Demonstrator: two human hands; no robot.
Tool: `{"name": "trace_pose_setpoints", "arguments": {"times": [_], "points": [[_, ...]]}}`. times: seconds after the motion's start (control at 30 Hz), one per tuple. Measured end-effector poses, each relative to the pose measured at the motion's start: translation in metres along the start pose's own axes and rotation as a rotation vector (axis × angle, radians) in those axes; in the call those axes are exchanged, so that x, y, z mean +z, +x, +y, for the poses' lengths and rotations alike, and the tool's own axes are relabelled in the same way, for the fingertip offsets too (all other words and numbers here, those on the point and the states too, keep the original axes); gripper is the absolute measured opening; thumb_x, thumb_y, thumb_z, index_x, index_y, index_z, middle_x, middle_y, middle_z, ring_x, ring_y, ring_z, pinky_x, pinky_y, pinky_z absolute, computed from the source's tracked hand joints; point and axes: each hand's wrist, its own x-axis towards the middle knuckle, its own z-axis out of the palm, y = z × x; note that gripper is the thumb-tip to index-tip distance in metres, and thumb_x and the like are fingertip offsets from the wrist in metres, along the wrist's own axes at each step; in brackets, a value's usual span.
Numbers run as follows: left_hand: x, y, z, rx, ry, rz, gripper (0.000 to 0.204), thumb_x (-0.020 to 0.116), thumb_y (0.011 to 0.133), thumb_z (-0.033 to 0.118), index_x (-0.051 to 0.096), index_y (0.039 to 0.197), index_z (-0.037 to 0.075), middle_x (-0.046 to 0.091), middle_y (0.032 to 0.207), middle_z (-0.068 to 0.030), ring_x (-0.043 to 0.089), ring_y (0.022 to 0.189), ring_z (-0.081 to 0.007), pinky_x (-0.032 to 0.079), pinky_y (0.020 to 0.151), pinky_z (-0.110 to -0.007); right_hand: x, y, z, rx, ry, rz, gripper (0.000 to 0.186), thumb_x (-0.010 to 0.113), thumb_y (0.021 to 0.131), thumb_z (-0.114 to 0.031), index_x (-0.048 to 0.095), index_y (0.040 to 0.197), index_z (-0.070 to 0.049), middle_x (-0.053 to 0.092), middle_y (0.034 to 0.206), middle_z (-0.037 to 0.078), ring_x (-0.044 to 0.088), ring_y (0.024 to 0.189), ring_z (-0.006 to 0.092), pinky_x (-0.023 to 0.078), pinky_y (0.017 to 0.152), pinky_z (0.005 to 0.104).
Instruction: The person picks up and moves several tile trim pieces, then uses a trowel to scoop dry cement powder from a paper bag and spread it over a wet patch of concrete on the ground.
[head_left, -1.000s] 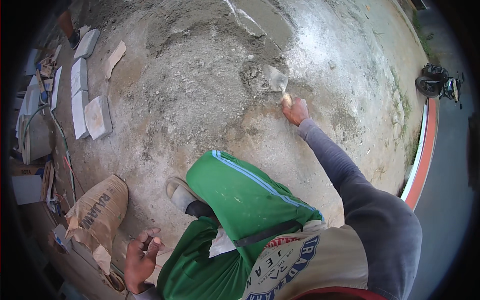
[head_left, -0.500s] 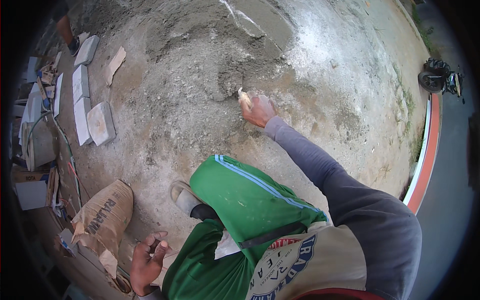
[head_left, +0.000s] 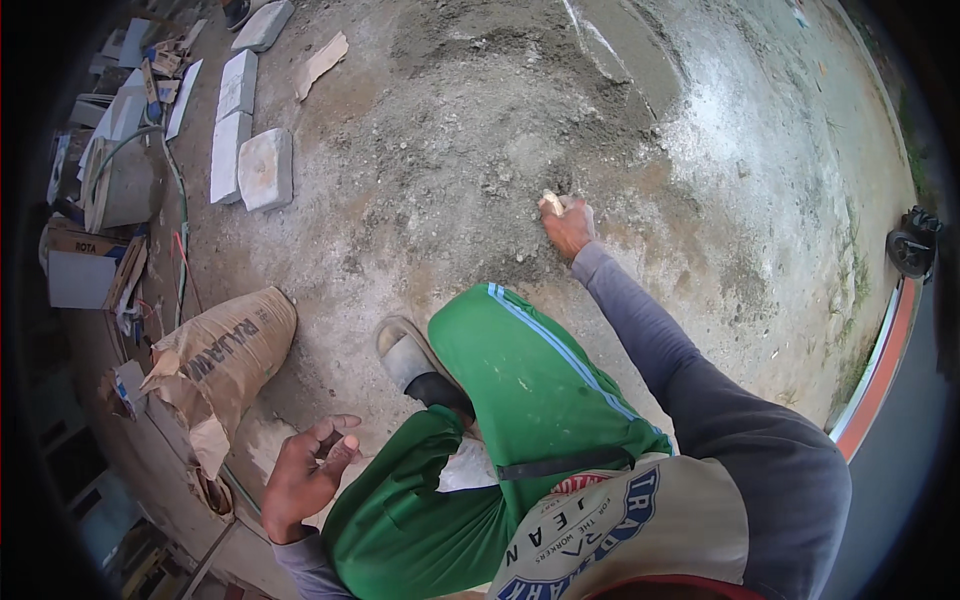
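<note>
My right hand (head_left: 569, 228) reaches forward over the grey sandy cement mix (head_left: 470, 120), closed around the pale handle (head_left: 553, 203) of a hand tool. The tool's other end is hidden, so its kind cannot be told. Close beyond my fist lies loose, crumbly mix with small stones. Beside my left thigh, my left hand (head_left: 308, 470) hovers with thumb and fingers loosely bent and apart, holding nothing. My legs are bent low in green trousers (head_left: 520, 390), and one shoe (head_left: 403, 355) rests on the ground in front of me.
To the left slumps an opened brown paper sack (head_left: 235, 350). Farther left are pale blocks (head_left: 231, 155), a green hose (head_left: 181, 220), a bucket (head_left: 125, 190) and cardboard scraps. A torn piece of cardboard (head_left: 321, 65) lies ahead. A motorbike wheel (head_left: 908, 254) shows at far right.
The view has shifted, moving the scene rightward. My right hand, still around the handle, has drawn slightly nearer to me. Another person's leg at the upper left has mostly left the picture.
</note>
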Motion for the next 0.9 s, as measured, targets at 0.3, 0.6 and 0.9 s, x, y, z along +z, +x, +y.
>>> {"name": "trace_pose_setpoints", "arguments": {"times": [0.3, 0.6, 0.9], "points": [[0.001, 0.003, -0.004, 0.079, 0.041, -0.003, 0.033, 0.069, 0.107, 0.016, 0.068, 0.133, -0.004, 0.079, 0.098, -0.0165, 0.075, 0.089, -0.0168, 0.057, 0.083, -0.034, -0.088, 0.013, -0.105, -0.439, -0.387, -0.121, 0.044, 0.064, 0.098, -0.043, 0.074, 0.119, -0.006, 0.077, 0.094, 0.027, 0.075, 0.092, 0.0457, 0.058, 0.089, 0.0532], [0.003, -0.001, -0.013, 0.064, 0.030, 0.001, 0.033, 0.069, 0.108, 0.017, 0.068, 0.133, -0.004, 0.078, 0.101, -0.0160, 0.074, 0.090, -0.0164, 0.057, 0.084, -0.034, -0.046, 0.079, -0.120, -0.953, -0.789, -0.502, 0.039, 0.057, 0.099, -0.039, 0.075, 0.102, -0.003, 0.076, 0.094, 0.024, 0.075, 0.092, 0.0429, 0.059, 0.087, 0.0532], [0.005, -0.005, -0.029, 0.010, -0.065, -0.037, 0.034, 0.068, 0.108, 0.016, 0.065, 0.135, -0.006, 0.077, 0.100, -0.0137, 0.072, 0.091, -0.0144, 0.056, 0.083, -0.032, -0.124, 0.136, -0.146, -0.799, -0.733, -0.286, 0.039, 0.056, 0.101, -0.039, 0.074, 0.105, -0.004, 0.077, 0.099, 0.022, 0.076, 0.092, 0.0377, 0.058, 0.086, 0.0517]]}}
